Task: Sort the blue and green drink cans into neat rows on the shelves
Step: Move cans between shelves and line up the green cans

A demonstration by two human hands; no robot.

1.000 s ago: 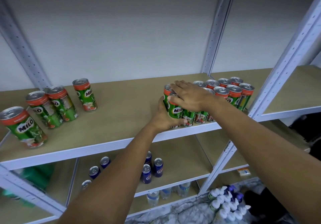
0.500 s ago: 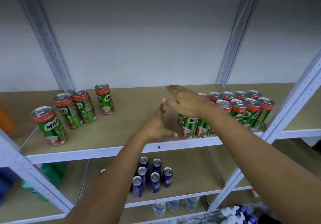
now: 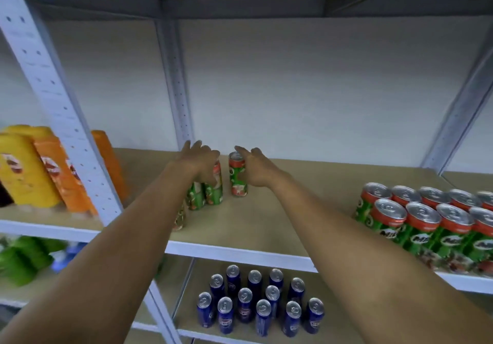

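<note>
Green Milo cans stand loose at the back left of the tan shelf board [image 3: 282, 210]. My right hand [image 3: 256, 169] wraps round one upright green can [image 3: 237, 177]. Just left of it, my left hand [image 3: 198, 157] lies with straight fingers over the tops of two more green cans [image 3: 213, 187]. Another loose can [image 3: 180, 218] peeks out from behind my left forearm. At the right end of this shelf, a packed block of green cans [image 3: 426, 226] stands in rows. Several blue cans [image 3: 256, 306] stand grouped on the shelf below.
A white perforated upright [image 3: 61, 119] rises at the left front corner. Beyond it are yellow and orange bottles [image 3: 40, 167], with green packs [image 3: 24, 258] on the level below. Another shelf board hangs overhead. Bare board lies between the loose cans and the packed block.
Both hands left the packed block on the right and moved left to the loose cans. The view turned left and up, bringing the bottles and more blue cans into sight.
</note>
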